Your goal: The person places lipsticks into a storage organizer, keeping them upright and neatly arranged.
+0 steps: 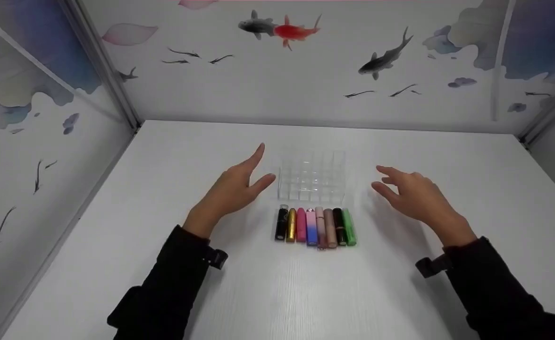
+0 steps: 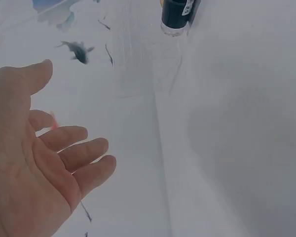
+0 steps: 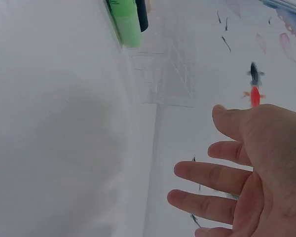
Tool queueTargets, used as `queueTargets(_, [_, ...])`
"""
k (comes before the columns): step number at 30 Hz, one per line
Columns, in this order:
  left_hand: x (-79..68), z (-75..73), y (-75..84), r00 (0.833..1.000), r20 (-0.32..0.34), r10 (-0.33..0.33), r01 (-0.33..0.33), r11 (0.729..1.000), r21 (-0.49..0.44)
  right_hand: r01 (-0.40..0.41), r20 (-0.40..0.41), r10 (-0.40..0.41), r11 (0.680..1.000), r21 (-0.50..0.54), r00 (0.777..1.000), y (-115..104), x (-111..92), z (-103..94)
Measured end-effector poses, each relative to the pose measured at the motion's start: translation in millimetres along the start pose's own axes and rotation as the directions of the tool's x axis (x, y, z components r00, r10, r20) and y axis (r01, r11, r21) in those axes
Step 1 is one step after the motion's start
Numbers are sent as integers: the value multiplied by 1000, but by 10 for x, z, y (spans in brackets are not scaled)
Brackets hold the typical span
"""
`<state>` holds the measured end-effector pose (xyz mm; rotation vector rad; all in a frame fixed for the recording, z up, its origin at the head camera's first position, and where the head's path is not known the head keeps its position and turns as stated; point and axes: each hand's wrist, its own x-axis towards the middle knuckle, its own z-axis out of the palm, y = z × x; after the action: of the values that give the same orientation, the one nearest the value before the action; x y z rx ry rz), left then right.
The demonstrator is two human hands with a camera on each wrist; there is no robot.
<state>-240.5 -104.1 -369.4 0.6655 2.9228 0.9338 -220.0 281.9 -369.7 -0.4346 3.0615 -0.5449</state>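
A clear plastic organizer with a grid of small compartments stands on the white table. In front of it several lipstick-like cosmetic tubes lie side by side: a black tube with a clear end at the left, then gold, pink, pink-and-blue, pinkish and brown ones, another black one, and a green tube at the right. My left hand hovers left of the organizer, thumb and fingers spread, holding nothing. To the right, my right hand is likewise unburdened, its fingers relaxed.
White panels with painted fish enclose the table at the back and left. Metal posts rise at the two far corners. Each wrist bears a small black camera over a dark sleeve. The white tabletop extends toward me.
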Motion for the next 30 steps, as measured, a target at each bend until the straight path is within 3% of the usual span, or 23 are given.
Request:
queueTargets(3, [72,57,-22,998,8,-65,66,988,-138,24,-25,-23,999,46,999,-50,90,75])
queueTargets(8, [149,188,-28,979,32,-203,202,922,-330,45,-63,-36,989,138,997,-140,209,239])
queueTargets(14, [238,354,-16,953,73,-293,296,858,-419,17,-59,-5,979,203,998,-259,301,412])
queueTargets(19, [281,479,27,947,82,-311,314,834,-454,-10,-19,16,951,311,1000,-307,352,505])
queueTargets(24, [298,538,89,955,92,-281,292,841,-455,3,10,-6,949,316,1000,-337,386,544])
queueTargets(30, [355,584,145,977,41,-210,212,925,-314,-9,12,6,965,262,1000,-336,410,520])
